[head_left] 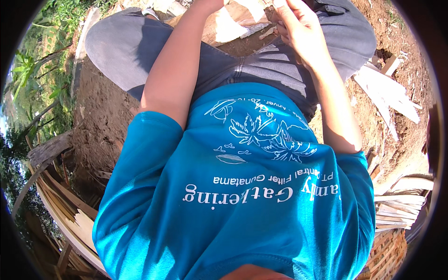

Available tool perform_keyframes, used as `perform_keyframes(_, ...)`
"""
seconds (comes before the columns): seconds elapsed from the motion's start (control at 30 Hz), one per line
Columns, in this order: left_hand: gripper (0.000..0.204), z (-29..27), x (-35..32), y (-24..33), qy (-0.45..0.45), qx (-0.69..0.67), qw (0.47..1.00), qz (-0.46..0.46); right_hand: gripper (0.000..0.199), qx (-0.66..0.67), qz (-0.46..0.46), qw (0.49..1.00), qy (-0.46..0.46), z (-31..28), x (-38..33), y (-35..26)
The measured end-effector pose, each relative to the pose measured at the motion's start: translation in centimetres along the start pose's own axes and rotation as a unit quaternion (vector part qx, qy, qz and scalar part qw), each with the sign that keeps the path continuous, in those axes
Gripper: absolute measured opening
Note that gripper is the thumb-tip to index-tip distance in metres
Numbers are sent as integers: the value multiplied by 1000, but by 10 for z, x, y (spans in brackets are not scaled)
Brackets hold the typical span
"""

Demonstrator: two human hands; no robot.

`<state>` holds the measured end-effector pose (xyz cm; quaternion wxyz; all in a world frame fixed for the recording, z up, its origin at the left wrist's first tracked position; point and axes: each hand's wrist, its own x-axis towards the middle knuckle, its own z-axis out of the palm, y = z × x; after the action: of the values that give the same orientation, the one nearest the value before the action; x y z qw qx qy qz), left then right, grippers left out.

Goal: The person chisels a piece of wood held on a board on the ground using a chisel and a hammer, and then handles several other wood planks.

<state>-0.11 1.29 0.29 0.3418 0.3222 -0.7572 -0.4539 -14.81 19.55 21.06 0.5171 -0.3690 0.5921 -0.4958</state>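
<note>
I sit with my legs folded outward, and both hands are at the top edge of the view, in front of my lap. My left hand [211, 3] is mostly cut off by that edge; only its wrist side shows. My right hand [302, 29] is closed, with thumb and fingers drawn together at the edge; what they hold, if anything, is out of sight. Between the hands a pale, sunlit strip [253, 8] curves down, and whether either hand touches it I cannot tell. Below it, pale pieces of split wood [227, 24] lie between my knees.
Split pale wood pieces [386, 93] lie on the brown earth at my right. Nearer on that side are a stack of thin slats [400, 210] and woven matting [389, 252]. Long strips [70, 219] lean at the near left, with green plants [29, 70] farther off.
</note>
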Motion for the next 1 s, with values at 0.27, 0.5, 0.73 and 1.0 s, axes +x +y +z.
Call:
perform_keyframes(0.27, 30, -24, 12, -1, 83, 8, 992, -99, 32, 110, 71, 991, 5, -17, -24, -9)
perform_keyframes(0.5, 30, -17, 8, 25, 86, -3, 995, -56, 40, 77, 68, 994, 38, -27, -35, 11)
perform_keyframes(0.73, 29, -3, 8, 37, 58, -38, 994, -79, 42, 86, 74, 993, 39, -31, -37, 17)
perform_keyframes(1.0, 31, 9, 2, 15, 79, -13, 995, -52, 44, 84, 63, 994, 22, -31, -37, 23)
